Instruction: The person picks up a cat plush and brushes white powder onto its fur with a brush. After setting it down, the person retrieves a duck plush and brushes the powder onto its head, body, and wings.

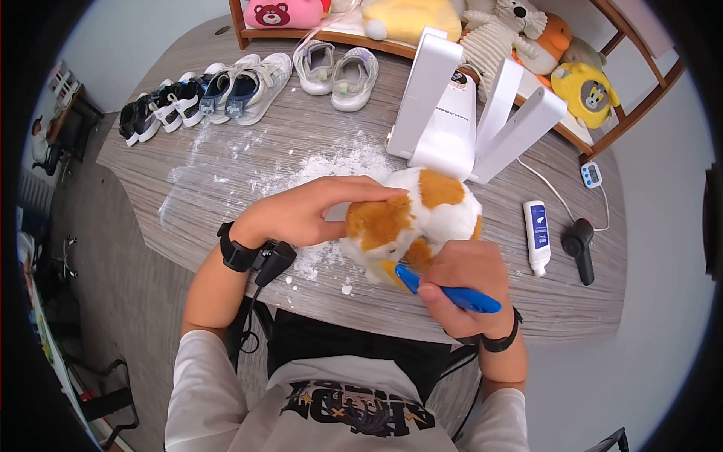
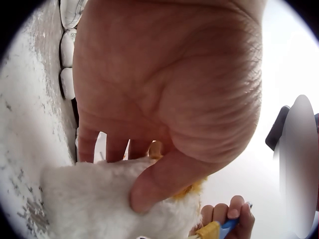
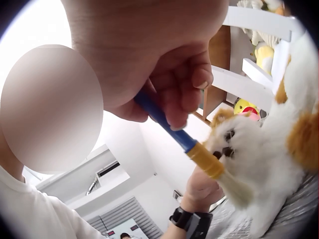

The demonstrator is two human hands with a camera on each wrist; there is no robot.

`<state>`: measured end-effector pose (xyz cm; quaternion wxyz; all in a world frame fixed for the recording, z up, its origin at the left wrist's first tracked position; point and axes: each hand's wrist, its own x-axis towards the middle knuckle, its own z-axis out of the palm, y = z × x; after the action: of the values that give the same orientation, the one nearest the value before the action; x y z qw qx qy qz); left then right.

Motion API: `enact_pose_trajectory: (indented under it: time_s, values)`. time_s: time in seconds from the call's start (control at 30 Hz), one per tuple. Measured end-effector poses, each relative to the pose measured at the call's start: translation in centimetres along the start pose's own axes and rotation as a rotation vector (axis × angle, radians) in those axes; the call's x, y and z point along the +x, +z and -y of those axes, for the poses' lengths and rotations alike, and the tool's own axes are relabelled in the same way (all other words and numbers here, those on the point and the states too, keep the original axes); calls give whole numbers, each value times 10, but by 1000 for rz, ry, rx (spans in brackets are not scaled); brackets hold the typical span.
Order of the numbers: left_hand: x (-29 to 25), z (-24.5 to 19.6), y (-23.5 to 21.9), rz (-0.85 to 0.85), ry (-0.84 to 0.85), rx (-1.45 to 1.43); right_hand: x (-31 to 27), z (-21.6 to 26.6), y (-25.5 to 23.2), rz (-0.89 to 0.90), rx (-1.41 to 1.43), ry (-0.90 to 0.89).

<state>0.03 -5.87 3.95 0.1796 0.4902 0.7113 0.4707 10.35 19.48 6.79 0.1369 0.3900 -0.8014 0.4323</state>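
A white and orange plush animal [image 1: 443, 190] lies on the table in front of the person. The left hand [image 1: 297, 211] grips its head, thumb on one side and fingers on the other; in the left wrist view the thumb sinks into the white fur [image 2: 89, 199]. In the right hand [image 1: 473, 273] is a brush [image 1: 468, 299] with a blue handle and a yellow collar. Its pale bristles [image 3: 237, 191] lie against the plush near the face in the right wrist view, where dark eyes and a nose show.
White powder [image 1: 346, 162] is scattered over the wooden table [image 1: 248, 169]. Several shoes [image 1: 260, 87] line the back left. A white shoe dryer-like device [image 1: 444, 135] stands behind the plush. At right are a white tube [image 1: 537, 237], a black handheld device [image 1: 578, 248] and a small timer [image 1: 591, 175]; a toy shelf [image 1: 346, 35] stands behind.
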Motion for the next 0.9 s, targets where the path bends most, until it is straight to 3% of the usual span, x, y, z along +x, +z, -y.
enact_pose_trajectory:
  time_s: [0.1,0.33,0.4,0.57,0.63,0.7,0.77,0.83,0.9]
  values:
    - [-1,-1,-2,21,-57,-16,1,2,-5,-139,184,-17]
    - [-4,-5,-1,58,-38,-18,-7,-3,-13,-113,103,35]
    - [-4,-7,5,41,-45,-33,-12,-6,-11,-399,284,81]
    - [1,0,14,-83,-45,99,-12,-8,-12,-478,155,176]
    - [-2,0,12,-92,-51,92,-20,-14,-18,-652,80,252]
    - [-5,0,8,-103,-55,83,-18,-21,-20,-731,10,157]
    - [-5,-4,5,-100,-60,75,-12,-15,-23,-874,319,325]
    - [-5,-9,2,-106,-61,76,-6,-15,-21,-888,307,401]
    - [-6,-10,-1,-116,-65,80,-4,-20,-20,-661,253,482]
